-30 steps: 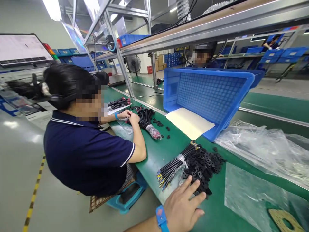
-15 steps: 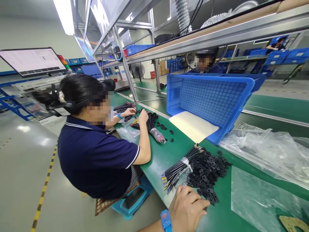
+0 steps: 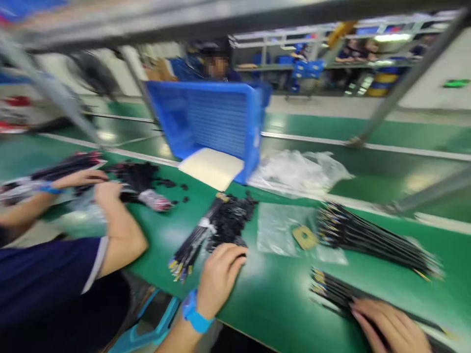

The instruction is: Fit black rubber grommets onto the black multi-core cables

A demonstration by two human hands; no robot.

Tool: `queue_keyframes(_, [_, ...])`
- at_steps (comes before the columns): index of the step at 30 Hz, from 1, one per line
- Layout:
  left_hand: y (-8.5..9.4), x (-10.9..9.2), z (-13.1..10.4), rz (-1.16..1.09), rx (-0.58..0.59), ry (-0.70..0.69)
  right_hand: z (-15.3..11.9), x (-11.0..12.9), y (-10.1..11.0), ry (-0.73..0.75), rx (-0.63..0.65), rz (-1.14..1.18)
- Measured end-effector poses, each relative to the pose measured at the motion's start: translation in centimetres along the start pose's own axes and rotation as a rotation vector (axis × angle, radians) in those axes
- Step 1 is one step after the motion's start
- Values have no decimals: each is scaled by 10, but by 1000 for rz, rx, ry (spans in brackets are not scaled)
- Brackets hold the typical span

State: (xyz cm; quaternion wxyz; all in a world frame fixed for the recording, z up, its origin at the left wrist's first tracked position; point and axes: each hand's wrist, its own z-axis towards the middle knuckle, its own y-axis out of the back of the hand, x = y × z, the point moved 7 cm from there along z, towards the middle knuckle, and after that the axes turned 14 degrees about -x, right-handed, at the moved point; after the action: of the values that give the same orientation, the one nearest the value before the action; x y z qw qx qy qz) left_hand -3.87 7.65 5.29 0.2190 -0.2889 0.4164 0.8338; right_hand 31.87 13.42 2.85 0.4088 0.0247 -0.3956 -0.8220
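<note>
1. Your left hand (image 3: 220, 272), fingers curled, hold unclear, sits beside black pieces (image 3: 231, 220) near the surface's (image 3: 272, 284) near edge
2. Your right hand (image 3: 392, 323) covers black cables (image 3: 336, 290) by that edge; can't tell if clamped
3. Likely picking up; next calls for separating one cable

- Left forearm (image 3: 180, 336): slants in from the near side.
- Left hand (image 3: 220, 274): near centre, back upward, fingers curled together.
- Right hand (image 3: 393, 323): near right, blurred, fingers bent, pointing left.
</note>
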Motion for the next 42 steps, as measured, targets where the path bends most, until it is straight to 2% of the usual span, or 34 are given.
queue_keyframes(2, [-2, -5, 12, -105, -54, 76, 2, 13, 21, 11, -57, -29])
queue_keyframes(5, [-20, -21, 36, -257, -80, 186, 36, 19, 22, 4, -72, -38])
queue_keyframes(9, [-50, -48, 63, -506, -107, 364, 80, 11, -9, 56, 34, -105])
queue_keyframes(12, [-68, -49, 72, -613, -102, 452, 89, 4, -35, 85, 103, -153])
queue_keyframes(16, [-82, -24, 64, -594, -50, 608, 81, -3, -55, 73, 188, -167])
queue_keyframes(20, [-87, -11, 54, -587, 4, 699, 76, -9, -56, 39, 229, -165])
queue_keyframes(26, [-97, -11, 47, -637, 99, 814, 78, -9, -50, 65, 221, -179])
queue_keyframes(32, [-103, -7, 41, -670, 115, 944, 79, -8, -49, 130, 227, -260])
queue_keyframes(38, [-120, -18, 36, -751, 184, 1082, 88, 6, -25, 14, 19, -18])
queue_keyframes(42, [-130, -28, 27, -845, 280, 1160, 86, 22, -16, 17, -7, 105])
